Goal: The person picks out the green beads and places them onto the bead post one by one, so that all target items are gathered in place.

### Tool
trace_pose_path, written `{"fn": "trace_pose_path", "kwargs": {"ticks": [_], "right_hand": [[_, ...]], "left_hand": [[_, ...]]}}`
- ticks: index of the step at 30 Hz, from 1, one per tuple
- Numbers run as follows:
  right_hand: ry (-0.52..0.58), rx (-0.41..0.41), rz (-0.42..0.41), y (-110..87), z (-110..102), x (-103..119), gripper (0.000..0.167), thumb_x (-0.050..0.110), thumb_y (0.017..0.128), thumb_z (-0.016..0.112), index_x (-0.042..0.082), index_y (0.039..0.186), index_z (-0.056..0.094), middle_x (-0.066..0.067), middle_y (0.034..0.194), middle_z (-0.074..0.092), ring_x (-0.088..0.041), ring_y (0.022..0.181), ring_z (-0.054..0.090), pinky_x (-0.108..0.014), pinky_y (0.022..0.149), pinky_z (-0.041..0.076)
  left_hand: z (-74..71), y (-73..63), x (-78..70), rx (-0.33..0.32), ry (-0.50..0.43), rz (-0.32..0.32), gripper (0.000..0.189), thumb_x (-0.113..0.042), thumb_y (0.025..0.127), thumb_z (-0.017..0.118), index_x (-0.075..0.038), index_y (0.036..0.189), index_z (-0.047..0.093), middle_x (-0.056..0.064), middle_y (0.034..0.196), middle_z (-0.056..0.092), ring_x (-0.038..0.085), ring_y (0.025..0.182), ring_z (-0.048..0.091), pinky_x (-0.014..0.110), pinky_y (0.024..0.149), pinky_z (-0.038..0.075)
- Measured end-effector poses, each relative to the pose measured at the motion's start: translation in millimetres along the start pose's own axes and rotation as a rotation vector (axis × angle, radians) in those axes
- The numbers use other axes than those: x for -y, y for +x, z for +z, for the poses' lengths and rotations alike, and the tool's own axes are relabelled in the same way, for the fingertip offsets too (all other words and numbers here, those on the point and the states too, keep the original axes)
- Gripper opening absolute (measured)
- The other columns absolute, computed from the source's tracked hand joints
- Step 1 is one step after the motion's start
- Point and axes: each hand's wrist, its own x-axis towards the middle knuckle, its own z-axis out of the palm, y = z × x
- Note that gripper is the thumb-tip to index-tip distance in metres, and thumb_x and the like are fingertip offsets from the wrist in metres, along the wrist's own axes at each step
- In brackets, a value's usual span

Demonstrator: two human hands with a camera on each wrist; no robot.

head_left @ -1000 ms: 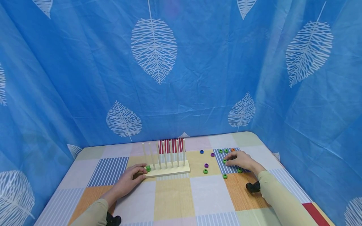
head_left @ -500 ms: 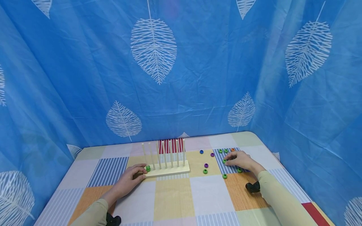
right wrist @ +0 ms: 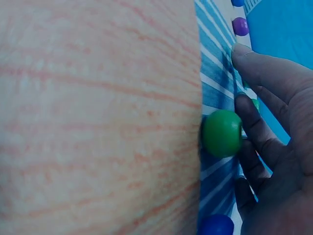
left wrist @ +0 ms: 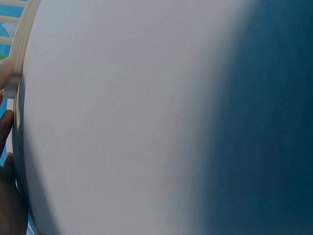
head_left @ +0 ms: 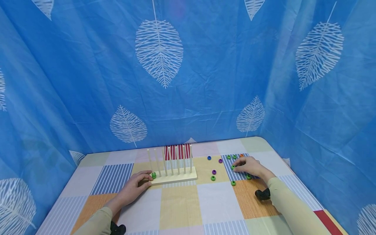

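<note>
A pale wooden peg board [head_left: 176, 176] with several upright pegs stands left of centre on the table. Green beads [head_left: 154, 175] sit stacked low at its left end. My left hand [head_left: 135, 186] grips that end, thumb at the front edge and fingers behind; only part of this hand enters the left wrist view. Over the blue-striped patch, my right hand [head_left: 249, 165] pinches a green bead [head_left: 233, 167] between thumb and fingertips, low at the cloth. In the right wrist view, another green bead [right wrist: 222, 133] lies beside the curled fingers, and the pinched one is mostly hidden.
Loose beads lie around the right hand: green [head_left: 213, 178], purple [head_left: 214, 172], blue [head_left: 209, 158] and orange [head_left: 242, 155]. A patchwork cloth [head_left: 179, 205] covers the table. Blue curtain [head_left: 205, 81] with white leaves hangs behind and at both sides.
</note>
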Motion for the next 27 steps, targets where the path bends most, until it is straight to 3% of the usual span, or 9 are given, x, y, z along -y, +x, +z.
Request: {"fn": "trace_pose_path", "kwargs": {"ticks": [4,9,15,22,27], "right_hand": [[0.026,0.01,-0.022,-0.1,-3.5,-0.1,0.028,0.036,0.09,0.08,0.018,0.111,0.076,-0.004,0.119,0.066,-0.023,0.105,0.057,-0.046,0.092,0.047],[0.059,0.026,-0.101,-3.5,-13.7,6.7,0.026,0.031,0.094,0.076,0.014,0.112,0.075,-0.005,0.118,0.067,-0.025,0.109,0.058,-0.046,0.093,0.05],[0.083,0.028,-0.173,-3.6,-25.9,20.4,0.033,0.03,0.095,0.075,0.007,0.118,0.072,-0.006,0.116,0.068,-0.022,0.1,0.06,-0.044,0.086,0.054],[0.062,0.04,-0.234,-0.3,-40.6,46.1,0.029,0.029,0.096,0.074,0.009,0.117,0.073,-0.006,0.11,0.067,-0.027,0.1,0.058,-0.048,0.084,0.053],[0.045,0.045,-0.239,1.9,-50.8,69.8,0.029,0.032,0.096,0.074,0.013,0.118,0.073,-0.006,0.112,0.068,-0.029,0.092,0.06,-0.042,0.074,0.054]], "left_hand": [[0.5,0.0,0.1,-0.004,0.005,0.01,0.008,-0.02,0.098,0.072,-0.025,0.104,0.07,0.006,0.147,0.055,0.037,0.141,0.043,0.06,0.117,0.03],[0.5,0.5,0.4,-0.002,0.011,0.011,0.008,-0.021,0.098,0.072,-0.025,0.104,0.07,0.006,0.147,0.055,0.037,0.14,0.044,0.06,0.117,0.031],[-0.1,0.7,0.9,0.0,0.006,0.007,0.006,-0.023,0.098,0.071,-0.025,0.104,0.07,0.005,0.147,0.055,0.036,0.14,0.044,0.06,0.117,0.03],[-0.2,0.2,0.0,0.005,0.004,0.003,0.006,-0.022,0.099,0.071,-0.024,0.104,0.07,0.006,0.147,0.055,0.037,0.141,0.043,0.061,0.117,0.03],[-0.1,1.3,0.6,0.003,0.008,0.004,0.005,-0.022,0.099,0.071,-0.024,0.104,0.07,0.007,0.147,0.055,0.037,0.141,0.043,0.061,0.117,0.03]]}}
